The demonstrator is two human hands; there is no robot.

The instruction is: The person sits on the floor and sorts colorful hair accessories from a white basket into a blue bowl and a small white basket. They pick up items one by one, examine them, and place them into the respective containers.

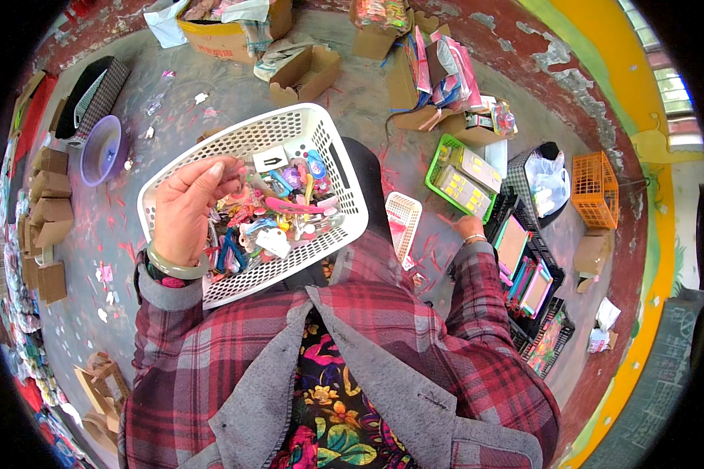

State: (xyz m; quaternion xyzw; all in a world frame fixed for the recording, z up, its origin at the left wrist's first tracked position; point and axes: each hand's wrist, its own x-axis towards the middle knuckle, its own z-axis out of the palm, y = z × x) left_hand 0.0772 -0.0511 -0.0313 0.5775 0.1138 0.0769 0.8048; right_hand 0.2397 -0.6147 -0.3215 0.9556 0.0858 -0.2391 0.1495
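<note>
A white perforated plastic basket (pixel 338 244) rests tilted on my lap. Inside lies a jumble of small colourful hair clips (pixel 293 205), some on white cards (pixel 271 159). Over the basket's left side is my left hand (pixel 199 202), with a pale bangle at the wrist. Its thumb and fingers are pressed together, and whatever they hold is too small or hidden to name. My right hand (pixel 468 227) reaches down on the right beside a green basket (pixel 489 211) of flat yellow-and-clear packs (pixel 463 186). Its fingers are small and partly hidden, so their grip does not show.
A small white basket (pixel 404 211) stands beside my leg. To the right are black crates (pixel 554 270) of colourful packs, an orange crate (pixel 594 187) and a bag-lined bin (pixel 516 170). Cardboard boxes (pixel 309 74) stand ahead; a purple basin (pixel 104 152) sits left. Scraps litter the floor.
</note>
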